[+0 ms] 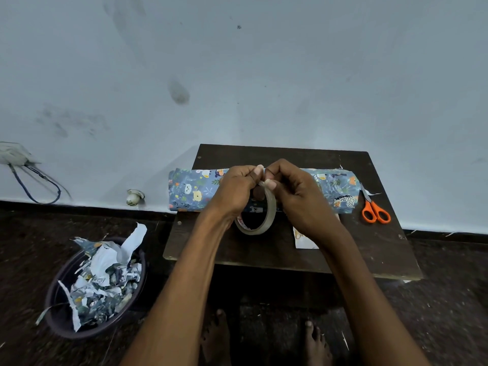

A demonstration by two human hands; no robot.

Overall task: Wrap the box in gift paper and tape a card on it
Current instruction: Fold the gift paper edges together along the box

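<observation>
Clear tape roll (257,217) at frame centre, red core print unreadable: your left hand (233,190) and right hand (295,196), fingers curled, pinched its top over the wrapped box (190,190).

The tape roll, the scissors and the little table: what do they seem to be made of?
Tape roll: clear glossy plastic film, apparently on a printed card core; the dark table shows through it.
Scissors: smooth orange handles, likely plastic, with grey blades that look like metal.
Table: dark brown wood by its look, matt and scuffed, with screw heads near the corners.
</observation>
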